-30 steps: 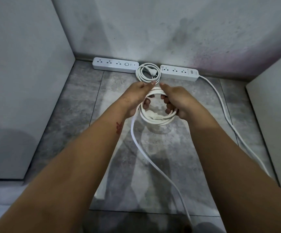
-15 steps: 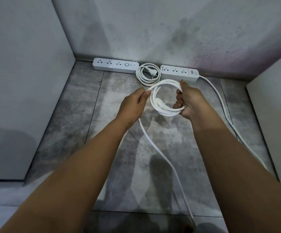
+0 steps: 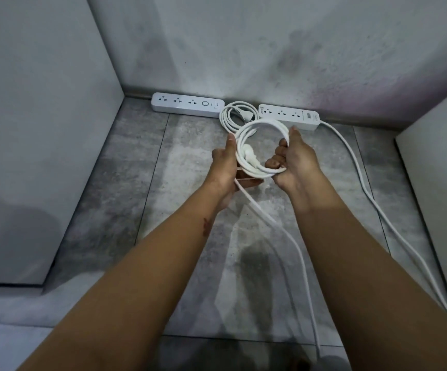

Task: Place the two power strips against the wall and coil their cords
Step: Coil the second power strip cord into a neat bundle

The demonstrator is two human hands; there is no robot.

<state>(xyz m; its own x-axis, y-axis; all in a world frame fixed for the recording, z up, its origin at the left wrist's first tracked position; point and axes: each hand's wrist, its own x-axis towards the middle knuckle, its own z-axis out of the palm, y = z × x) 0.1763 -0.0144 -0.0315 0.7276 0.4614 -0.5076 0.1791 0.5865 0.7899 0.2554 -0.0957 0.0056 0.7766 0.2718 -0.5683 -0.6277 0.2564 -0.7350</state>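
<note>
Our left hand has swung back onto the coil, pinching the trailing cord against it so the new loop stays put, while our right hand grips the side across from it.

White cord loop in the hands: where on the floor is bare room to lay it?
Bare grey tile lies in front of the left white power strip, out to the left grey panel. Crowded: between that and the right white power strip, where a coiled white cord lies, and right, along the trailing white cord.
</note>
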